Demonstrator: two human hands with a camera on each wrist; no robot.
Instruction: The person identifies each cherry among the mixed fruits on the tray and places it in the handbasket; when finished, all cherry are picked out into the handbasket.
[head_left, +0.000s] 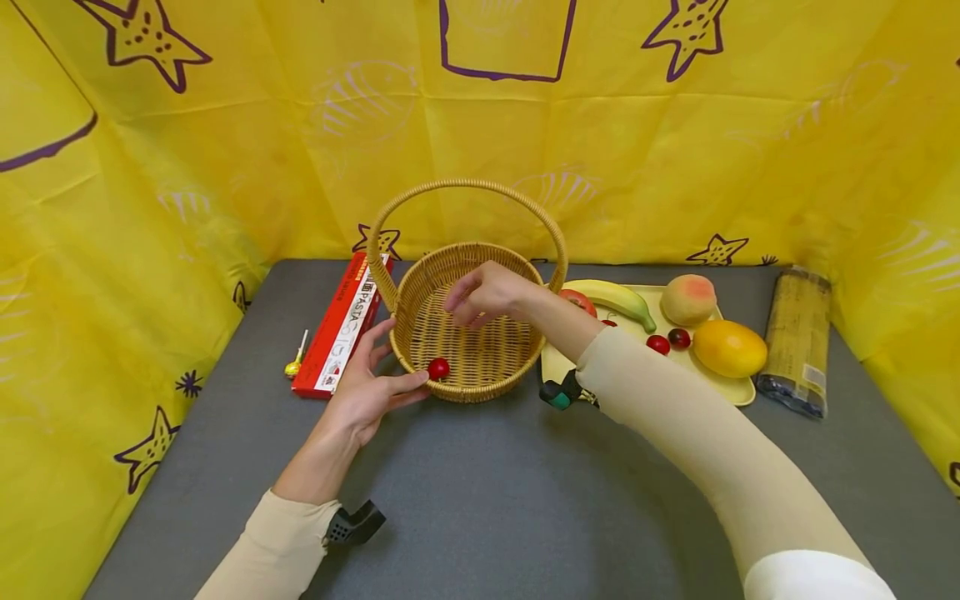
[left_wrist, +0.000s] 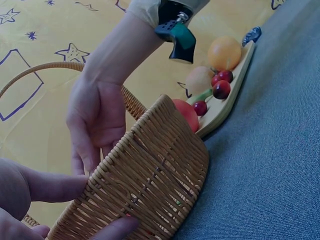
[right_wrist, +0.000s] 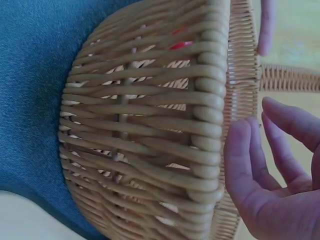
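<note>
A wicker basket (head_left: 480, 390) with a tall arched handle stands on the table. My left hand (head_left: 367, 396) grips its near-left side, thumb at the rim and fingers against the outer wall. A red cherry (head_left: 438, 368) lies inside, close to the left thumb; a bit of its red shows through the weave in the right wrist view. Over the basket's opening hangs my right hand (head_left: 487, 293), its fingers loosely bent with nothing between them. In the right wrist view that hand (right_wrist: 280, 175) is beside the rim (right_wrist: 207, 110).
Right of the basket, a cream tray (head_left: 738, 393) bears a tomato (head_left: 579, 302), a banana (head_left: 611, 298), a peach (head_left: 688, 300), a mango (head_left: 729, 348) and several cherries. Beyond lies a long wrapped packet (head_left: 798, 342). A red pasta box (head_left: 341, 329) and a lollipop (head_left: 293, 367) lie left.
</note>
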